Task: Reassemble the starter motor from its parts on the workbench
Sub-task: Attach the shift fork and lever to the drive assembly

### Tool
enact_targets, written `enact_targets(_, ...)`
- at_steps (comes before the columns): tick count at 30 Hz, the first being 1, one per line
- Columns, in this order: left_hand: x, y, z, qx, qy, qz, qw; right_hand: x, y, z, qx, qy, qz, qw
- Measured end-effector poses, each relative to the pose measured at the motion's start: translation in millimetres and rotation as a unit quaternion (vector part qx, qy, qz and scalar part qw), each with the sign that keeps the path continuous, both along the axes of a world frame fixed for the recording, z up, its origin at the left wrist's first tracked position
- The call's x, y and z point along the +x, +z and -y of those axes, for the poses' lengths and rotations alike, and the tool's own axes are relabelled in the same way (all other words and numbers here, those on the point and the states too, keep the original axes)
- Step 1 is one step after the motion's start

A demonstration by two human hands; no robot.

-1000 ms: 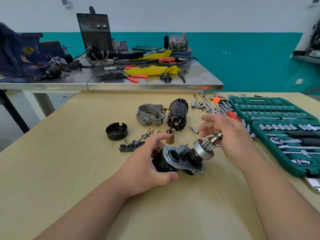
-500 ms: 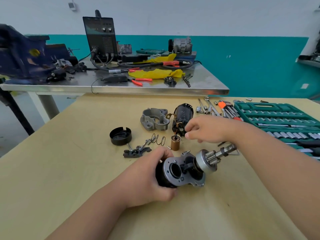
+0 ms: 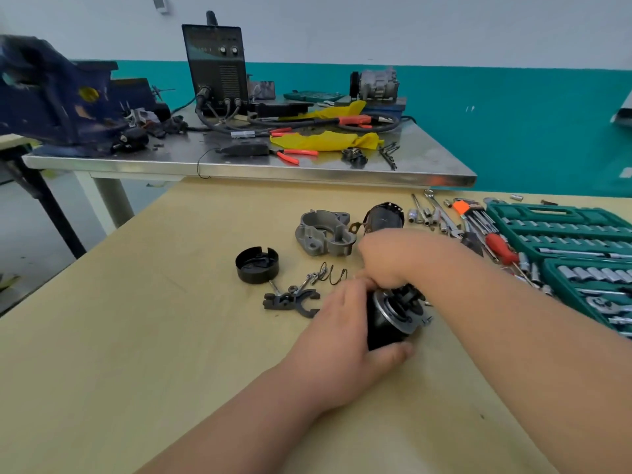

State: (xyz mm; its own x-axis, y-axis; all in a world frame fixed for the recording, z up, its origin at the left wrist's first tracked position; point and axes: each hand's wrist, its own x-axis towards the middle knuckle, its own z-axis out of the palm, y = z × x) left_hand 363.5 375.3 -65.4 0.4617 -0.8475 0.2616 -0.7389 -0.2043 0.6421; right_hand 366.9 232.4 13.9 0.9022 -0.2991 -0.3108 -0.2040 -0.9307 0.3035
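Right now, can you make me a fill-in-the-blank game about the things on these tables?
1. The left hand grips the ____ motor body.
2. The round cap lies to the ____ of the grey housing.
3. The cloth on the steel table is ____.
Missing words: black; left; yellow.
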Motion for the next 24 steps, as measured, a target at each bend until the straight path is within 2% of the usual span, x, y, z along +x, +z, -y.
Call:
enact_targets(2, 4.7, -0.8, -2.2, -0.002, -0.016, -0.006, 1.000, -2.7, -4.2, 4.7, 0.008, 0.002, 0.003, 1.000)
enact_targets(6, 10.7, 2.5, -3.6, -0.018, -0.021, -0.029, 0.999, -6.2, -8.6, 9.1, 0.065, -0.039, 0.073, 0.994)
enact_targets(8, 16.3, 5.6, -4.9, -0.047, 0.009, -0.042, 0.998, -10.4, -10.8, 10.3, 0.074, -0.051, 0.124, 0.988)
enact_targets(10, 28.5, 7.2, -7.0, -0.071, 0.068, -0.029, 0.995, -16.5, -13.4, 13.5, 0.081, -0.054, 0.211, 0.973)
enact_targets(13, 53.4, 3.0, -11.8, -0.075, 0.166, -0.023, 0.983, -30.1, -20.4, 17.4, 0.141, -0.089, 0.334, 0.928)
enact_targets(16, 68.3, -3.2, -14.5, -0.059, 0.222, -0.024, 0.973, -47.7, -34.4, 19.5, 0.187, -0.109, 0.416, 0.883)
enact_targets(19, 71.6, -5.0, -13.2, -0.072, 0.235, -0.032, 0.969, -61.4, -43.9, 25.4, 0.255, -0.114, 0.501, 0.819)
enact_targets(24, 69.5, -7.7, -11.0, -0.094, 0.241, -0.019, 0.966, -76.4, -59.1, 39.9, 0.389, -0.178, 0.566, 0.705)
